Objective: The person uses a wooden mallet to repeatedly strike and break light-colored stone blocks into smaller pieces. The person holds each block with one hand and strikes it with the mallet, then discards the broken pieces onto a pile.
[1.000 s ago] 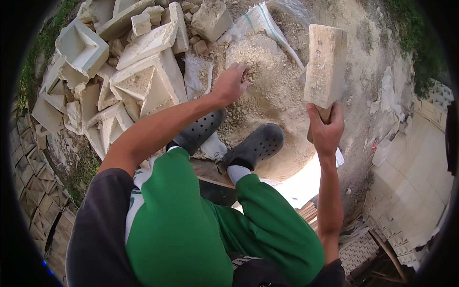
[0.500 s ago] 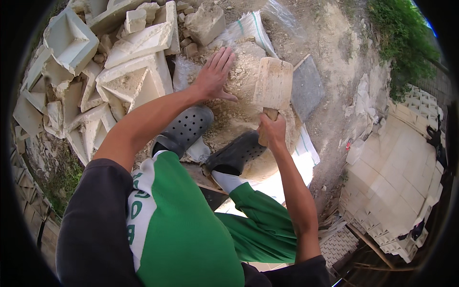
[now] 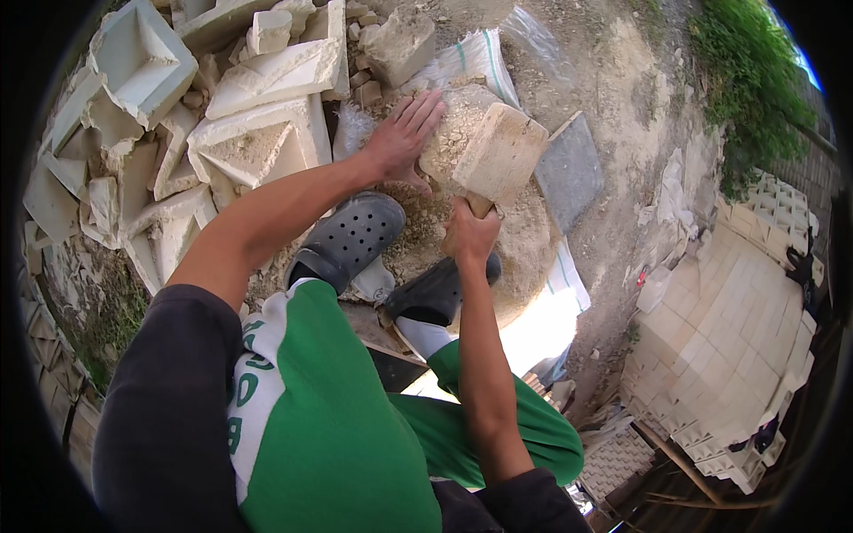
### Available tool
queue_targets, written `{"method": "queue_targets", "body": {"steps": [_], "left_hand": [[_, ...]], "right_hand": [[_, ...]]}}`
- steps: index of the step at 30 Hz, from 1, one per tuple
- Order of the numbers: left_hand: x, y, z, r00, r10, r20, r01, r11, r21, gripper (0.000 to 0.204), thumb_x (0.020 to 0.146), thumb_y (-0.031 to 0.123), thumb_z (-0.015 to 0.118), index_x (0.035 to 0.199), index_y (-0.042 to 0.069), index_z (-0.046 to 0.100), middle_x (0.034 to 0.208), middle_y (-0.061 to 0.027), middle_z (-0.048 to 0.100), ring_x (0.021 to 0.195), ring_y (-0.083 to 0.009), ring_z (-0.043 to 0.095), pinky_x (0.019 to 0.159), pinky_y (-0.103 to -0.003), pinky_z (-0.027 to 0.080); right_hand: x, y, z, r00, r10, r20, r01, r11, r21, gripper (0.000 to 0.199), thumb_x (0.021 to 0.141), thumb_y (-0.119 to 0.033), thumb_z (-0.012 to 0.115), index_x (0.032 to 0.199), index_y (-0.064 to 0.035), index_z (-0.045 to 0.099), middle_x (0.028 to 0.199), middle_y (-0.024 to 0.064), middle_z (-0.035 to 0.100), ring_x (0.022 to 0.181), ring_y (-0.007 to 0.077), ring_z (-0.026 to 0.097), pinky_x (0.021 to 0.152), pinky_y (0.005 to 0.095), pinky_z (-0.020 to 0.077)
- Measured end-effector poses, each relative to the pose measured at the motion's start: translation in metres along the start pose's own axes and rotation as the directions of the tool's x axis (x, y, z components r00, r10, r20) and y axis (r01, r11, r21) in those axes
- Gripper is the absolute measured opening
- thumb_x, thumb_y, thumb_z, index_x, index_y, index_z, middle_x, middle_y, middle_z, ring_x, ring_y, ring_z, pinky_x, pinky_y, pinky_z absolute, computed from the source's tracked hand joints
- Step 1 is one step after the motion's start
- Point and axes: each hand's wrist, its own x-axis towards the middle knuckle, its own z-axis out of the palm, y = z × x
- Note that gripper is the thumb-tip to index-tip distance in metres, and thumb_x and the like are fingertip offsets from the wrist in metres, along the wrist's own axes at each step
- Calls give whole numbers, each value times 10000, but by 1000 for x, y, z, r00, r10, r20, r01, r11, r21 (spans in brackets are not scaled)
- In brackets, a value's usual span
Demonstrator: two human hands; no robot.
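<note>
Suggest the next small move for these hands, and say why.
Probably slide the left hand a little farther left before any blow from the mallet: its fingers are spread at the left edge of the pale, crumbly mound, close to the mallet's head, which the right hand, gripping the handle, holds over that same mound.

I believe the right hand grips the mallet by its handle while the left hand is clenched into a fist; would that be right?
Not quite: the head camera view shows the left hand open, not clenched. The right hand does grip the mallet by its handle.
</note>
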Motion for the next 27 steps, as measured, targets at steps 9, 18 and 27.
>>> {"method": "queue_targets", "body": {"steps": [9,18,27], "left_hand": [[2,21,10,988,-146,-52,141,986,-83,1519,481,730,867,1548,-97,170,1638,-275,154,1540,-405,139,1259,-486,153],[3,23,21,977,-159,-143,130,973,-193,1492,493,656,903,1537,-119,170,1617,-302,179,1531,-438,156,1255,-484,189],[1,20,16,982,-142,-125,115,972,-203,1517,473,646,912,1526,-142,158,1620,-321,150,1536,-443,131,1261,-485,180]], "right_hand": [[15,14,16,995,99,24,-97,994,-58,226,834,-155,740,942,13,633,687,71,618,532,193,643,476,324,510],[25,7,20,1000,-9,-23,-1,920,-392,208,834,-125,730,927,35,635,673,83,626,530,191,642,483,326,506],[3,4,16,992,-124,-35,121,990,-70,277,809,-178,753,911,55,642,685,95,644,539,186,648,505,339,514]]}}
